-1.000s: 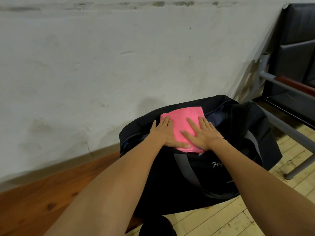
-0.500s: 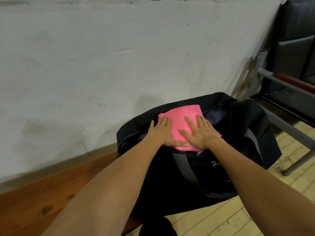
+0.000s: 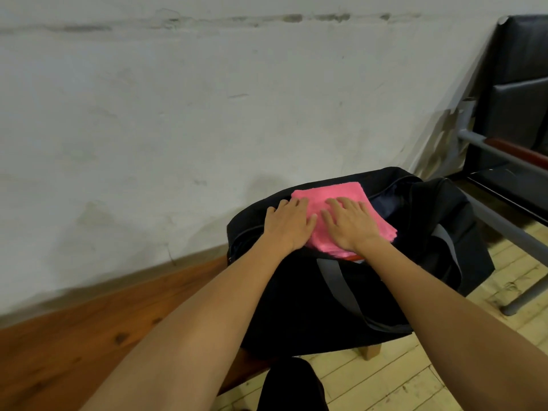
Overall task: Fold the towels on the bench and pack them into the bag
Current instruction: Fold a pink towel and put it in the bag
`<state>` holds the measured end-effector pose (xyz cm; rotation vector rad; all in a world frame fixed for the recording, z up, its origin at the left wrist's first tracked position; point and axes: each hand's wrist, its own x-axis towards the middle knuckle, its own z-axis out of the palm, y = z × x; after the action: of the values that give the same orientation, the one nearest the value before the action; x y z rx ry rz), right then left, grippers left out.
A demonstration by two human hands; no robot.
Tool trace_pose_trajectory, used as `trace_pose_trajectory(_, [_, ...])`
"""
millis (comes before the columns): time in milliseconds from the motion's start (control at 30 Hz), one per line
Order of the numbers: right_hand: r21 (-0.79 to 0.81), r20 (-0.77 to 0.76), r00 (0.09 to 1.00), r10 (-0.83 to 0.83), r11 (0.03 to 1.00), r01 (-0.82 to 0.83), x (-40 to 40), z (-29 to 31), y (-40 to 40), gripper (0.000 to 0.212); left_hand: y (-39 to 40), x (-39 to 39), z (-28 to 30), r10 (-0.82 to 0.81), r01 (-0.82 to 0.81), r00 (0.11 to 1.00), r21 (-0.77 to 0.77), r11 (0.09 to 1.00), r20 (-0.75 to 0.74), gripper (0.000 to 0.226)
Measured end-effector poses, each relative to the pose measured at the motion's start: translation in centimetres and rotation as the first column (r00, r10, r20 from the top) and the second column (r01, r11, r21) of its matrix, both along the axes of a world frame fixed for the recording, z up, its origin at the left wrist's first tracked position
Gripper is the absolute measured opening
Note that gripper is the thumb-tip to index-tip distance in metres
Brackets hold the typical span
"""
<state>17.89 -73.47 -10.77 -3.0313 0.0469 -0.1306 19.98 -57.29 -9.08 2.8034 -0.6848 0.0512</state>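
Now folded pink towel (image 3: 341, 200) atop open black bag (image 3: 311, 307), under flat fingers of left hand (image 3: 286, 225), right hand (image 3: 350, 225).

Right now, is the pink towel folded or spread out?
Folded: the pink towel is a compact rectangle lying in the open bag, with both hands pressing flat on it.

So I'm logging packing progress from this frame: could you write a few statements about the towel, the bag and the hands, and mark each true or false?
1. Both hands lie flat on the pink towel. True: left hand and right hand press it with straight fingers.
2. The towel lies spread out on the bench. False: it is folded and sits in the opening of the black bag.
3. The bag stands on the floor. False: it rests on the wooden bench.
4. The bag is open. True.
5. The right hand grips a bag strap. False: the grey strap hangs free.
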Motion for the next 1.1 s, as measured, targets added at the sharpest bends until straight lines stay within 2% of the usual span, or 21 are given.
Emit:
trace_pose_trajectory(67, [0.052, 0.049, 0.999, 0.015, 0.999, -0.017, -0.3, 0.9, 2.1, 0.04, 1.2, -0.6, 0.7, 0.038, -0.034, 0.998, -0.059, 0.998, 0.058, 0.045])
trace_pose_trajectory(133, [0.175, -0.016, 0.999, 0.045, 0.984, -0.042, -0.4, 1.4, 4.6, 0.029, 3.1, -1.2, 1.6, 0.097, -0.082, 0.99, -0.142, 0.986, 0.1, 0.036])
trace_pose_trajectory(167, [0.221, 0.022, 0.996, 0.081, 0.972, -0.084, -0.3, 1.6, 5.5, 0.021, 4.0, -1.4, 2.1, 0.131, -0.109, 0.985, -0.176, 0.978, 0.116, 0.033])
trace_pose_trajectory(200, [0.345, 0.059, 0.993, 0.1, 0.932, -0.114, -0.6, 2.1, 7.0, 0.016, 5.3, -1.7, 2.6, 0.163, -0.137, 0.978, -0.194, 0.971, 0.127, 0.031])
trace_pose_trajectory(233, [0.403, 0.175, 0.979, 0.101, 0.9, -0.164, -1.0, 2.7, 8.7, 0.016, 6.7, -2.1, 3.1, 0.191, -0.162, 0.973, -0.208, 0.965, 0.129, 0.031])
trace_pose_trajectory(267, [0.409, 0.251, 0.962, 0.108, 0.889, -0.207, -1.2, 3.1, 10.1, 0.021, 8.0, -2.4, 3.6, 0.207, -0.174, 0.969, -0.224, 0.959, 0.135, 0.032])
trace_pose_trajectory(433, [0.427, 0.333, 0.906, 0.263, 0.814, -0.393, -2.8, 4.7, 18.1, 0.027, 15.4, -4.7, 5.4, 0.295, -0.251, 0.946, -0.268, 0.93, 0.138, 0.034])
trace_pose_trajectory(633, [0.436, 0.284, 0.856, 0.432, 0.737, -0.517, -5.0, 5.9, 27.5, 0.031, 25.1, -8.9, 6.0, 0.425, -0.37, 0.892, -0.29, 0.883, 0.156, 0.033])
trace_pose_trajectory(700, [0.45, 0.216, 0.845, 0.49, 0.718, -0.531, -5.9, 5.9, 30.4, 0.035, 28.4, -10.6, 5.8, 0.467, -0.417, 0.874, -0.287, 0.862, 0.132, 0.033])
trace_pose_trajectory(800, [0.476, 0.122, 0.837, 0.533, 0.708, -0.521, -7.3, 5.9, 34.4, 0.041, 32.9, -13.1, 5.4, 0.537, -0.505, 0.838, -0.237, 0.83, 0.098, 0.033])
trace_pose_trajectory(1000, [0.512, 0.039, 0.797, 0.603, 0.673, -0.534, -10.3, 6.2, 41.6, 0.045, 40.7, -17.9, 4.3, 0.64, -0.622, 0.765, -0.183, 0.761, 0.063, 0.023])
trace_pose_trajectory(1100, [0.504, -0.008, 0.762, 0.647, 0.661, -0.556, -11.4, 6.0, 44.4, 0.048, 44.7, -20.2, 2.9, 0.719, -0.718, 0.695, -0.065, 0.693, -0.011, 0.019])
